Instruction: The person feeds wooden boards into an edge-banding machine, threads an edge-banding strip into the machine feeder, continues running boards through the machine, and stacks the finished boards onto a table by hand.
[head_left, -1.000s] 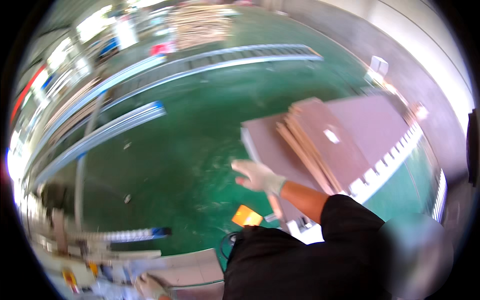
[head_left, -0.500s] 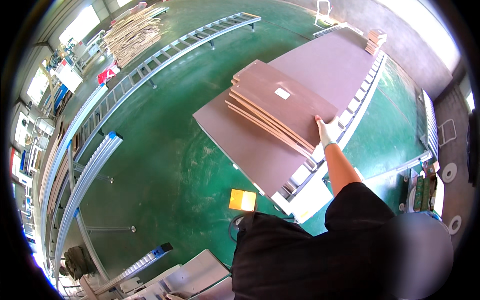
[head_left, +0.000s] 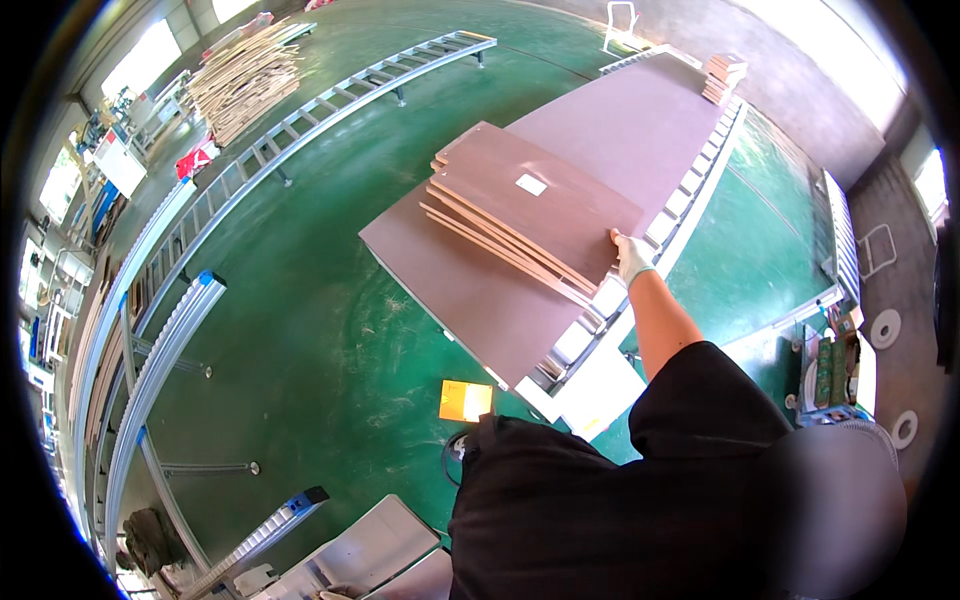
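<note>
My right hand (head_left: pixel 632 257), in a whitish glove with bare fingertips, is closed at the near right corner of the top brown board (head_left: pixel 560 205). Its thumb lies on the upper face; the other fingers are largely hidden. A pale rectangular label (head_left: pixel 531 184) sits on that board. Beneath it are several similar boards with tan edges, slightly fanned out toward the near left. The stack rests at an angle on a long brown sheet (head_left: pixel 470 300), which lies on a roller conveyor (head_left: pixel 652 238). My left hand is out of sight.
Small brown blocks (head_left: pixel 722 78) are piled at the sheet's far end. A yellow box (head_left: pixel 466 401) is on the green floor near me. Roller conveyors (head_left: pixel 160 350) curve along the left, with stacked wood strips (head_left: pixel 243 82) beyond. A loaded cart (head_left: pixel 835 370) stands at the right.
My view has turned a little to the right, so the scene sits further left. My right hand stays at the same corner of the board stack.
</note>
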